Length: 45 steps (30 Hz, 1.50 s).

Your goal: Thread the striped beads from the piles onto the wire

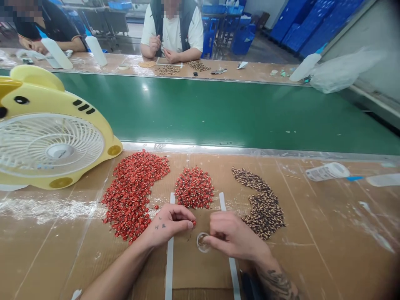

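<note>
My left hand (170, 225) is pinched on a small red piece at its fingertips, just below the middle pile of red pieces (194, 187). My right hand (231, 235) is curled with its fingers pressed together beside a small clear round dish (202, 242); what it holds is hidden. A large pile of red pieces (134, 191) lies to the left. A pile of dark brown pieces (262, 204) lies to the right. Two white strips (169, 258) frame the cardboard patch under my hands.
A yellow and white desk fan (46, 133) stands at the left. A clear bottle (328, 171) lies on its side at the right. A green conveyor belt (218, 112) runs across. Beyond it two people sit at a bench with white squeeze bottles (95, 48) and a plastic bag (340, 71).
</note>
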### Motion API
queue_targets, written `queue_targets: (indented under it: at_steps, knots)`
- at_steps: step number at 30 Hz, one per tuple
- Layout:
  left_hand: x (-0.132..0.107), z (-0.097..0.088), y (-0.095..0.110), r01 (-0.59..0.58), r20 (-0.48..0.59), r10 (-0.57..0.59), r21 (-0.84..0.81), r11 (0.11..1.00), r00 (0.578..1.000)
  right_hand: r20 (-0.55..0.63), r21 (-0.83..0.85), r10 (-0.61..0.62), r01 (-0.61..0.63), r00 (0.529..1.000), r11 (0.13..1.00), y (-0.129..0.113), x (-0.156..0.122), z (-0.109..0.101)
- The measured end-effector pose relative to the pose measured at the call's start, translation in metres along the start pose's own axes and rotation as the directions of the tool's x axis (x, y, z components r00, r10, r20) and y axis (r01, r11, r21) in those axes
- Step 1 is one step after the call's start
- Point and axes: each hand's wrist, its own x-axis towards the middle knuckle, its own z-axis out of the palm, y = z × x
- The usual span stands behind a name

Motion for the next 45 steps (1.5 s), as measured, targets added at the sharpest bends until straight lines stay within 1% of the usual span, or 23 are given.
queue_targets:
  at_steps: [1, 3, 4, 6, 7, 8, 9, 12, 14, 16, 19, 24, 29, 32, 35, 38, 40, 42, 45]
  knots:
    - [0.000, 0.000, 0.000, 0.000, -0.010, 0.000, 0.007, 1.000, 1.000, -0.016, -0.021, 0.016, -0.016, 1.000, 1.000, 0.000, 0.000, -0.003]
    - [0.000, -0.001, 0.000, -0.001, -0.028, 0.002, 0.025, 1.000, 1.000, -0.134, -0.061, 0.074, -0.082, 0.988, 0.995, 0.002, -0.004, -0.014]
    - [0.000, -0.001, -0.001, 0.002, -0.036, -0.001, 0.030, 1.000, 0.999, -0.211, -0.087, 0.119, -0.139, 0.970, 0.986, 0.003, -0.008, -0.021]
    - [0.001, -0.002, 0.000, 0.002, -0.040, 0.000, 0.047, 0.999, 0.999, -0.350, -0.141, 0.223, -0.286, 0.910, 0.948, 0.006, -0.020, -0.039]
    - [0.001, -0.002, 0.001, 0.001, -0.041, 0.002, 0.059, 0.998, 0.999, -0.391, -0.167, 0.270, -0.356, 0.880, 0.920, 0.008, -0.028, -0.047]
    - [0.001, -0.002, 0.001, -0.002, -0.042, 0.005, 0.071, 0.997, 0.999, -0.406, -0.196, 0.304, -0.407, 0.862, 0.892, 0.011, -0.036, -0.055]
    - [0.001, -0.002, 0.002, -0.002, -0.045, 0.006, 0.084, 0.996, 0.999, -0.396, -0.233, 0.324, -0.436, 0.859, 0.870, 0.013, -0.044, -0.061]
    - [0.000, -0.001, 0.004, 0.004, -0.043, 0.000, 0.099, 0.995, 0.999, -0.292, -0.354, 0.339, -0.430, 0.894, 0.830, 0.019, -0.064, -0.070]
    - [0.000, 0.000, 0.005, 0.000, -0.038, 0.003, 0.099, 0.995, 0.999, -0.234, -0.398, 0.331, -0.401, 0.914, 0.825, 0.021, -0.072, -0.068]
    - [0.000, 0.001, 0.005, -0.012, -0.030, 0.015, 0.095, 0.995, 0.999, -0.206, -0.415, 0.322, -0.380, 0.924, 0.827, 0.021, -0.074, -0.063]
    - [0.000, 0.000, 0.003, -0.026, -0.026, 0.028, 0.082, 0.996, 0.999, -0.191, -0.442, 0.326, -0.378, 0.926, 0.814, 0.019, -0.070, -0.055]
    - [0.000, 0.000, 0.003, -0.024, -0.030, 0.026, 0.057, 0.998, 0.999, -0.170, -0.503, 0.390, -0.420, 0.905, 0.755, 0.020, -0.058, -0.050]
    - [-0.002, 0.001, 0.007, -0.030, -0.022, 0.032, 0.053, 0.998, 0.999, -0.163, -0.480, 0.411, -0.436, 0.897, 0.761, 0.023, -0.048, -0.048]
    - [-0.003, 0.002, 0.008, -0.038, -0.022, 0.039, 0.031, 0.999, 0.999, -0.154, -0.484, 0.396, -0.419, 0.905, 0.768, 0.021, -0.044, -0.050]
    - [-0.003, 0.003, 0.008, -0.055, -0.013, 0.055, -0.013, 0.998, 0.998, -0.175, -0.404, 0.372, -0.411, 0.911, 0.817, 0.014, -0.042, -0.050]
    - [-0.004, 0.004, 0.006, -0.069, 0.009, 0.070, -0.059, 0.996, 0.998, -0.208, -0.217, 0.361, -0.403, 0.909, 0.889, 0.009, -0.037, -0.044]
    - [-0.003, 0.004, 0.004, -0.081, 0.005, 0.082, -0.078, 0.994, 0.997, -0.196, -0.095, 0.331, -0.354, 0.923, 0.930, 0.007, -0.029, -0.035]
    - [-0.002, 0.004, 0.002, -0.099, -0.005, 0.099, -0.092, 0.991, 0.995, -0.177, -0.010, 0.295, -0.301, 0.939, 0.953, 0.006, -0.018, -0.027]
    - [0.000, 0.003, -0.001, -0.104, -0.010, 0.103, -0.126, 0.987, 0.995, -0.167, 0.045, 0.290, -0.286, 0.942, 0.957, 0.005, -0.004, -0.019]
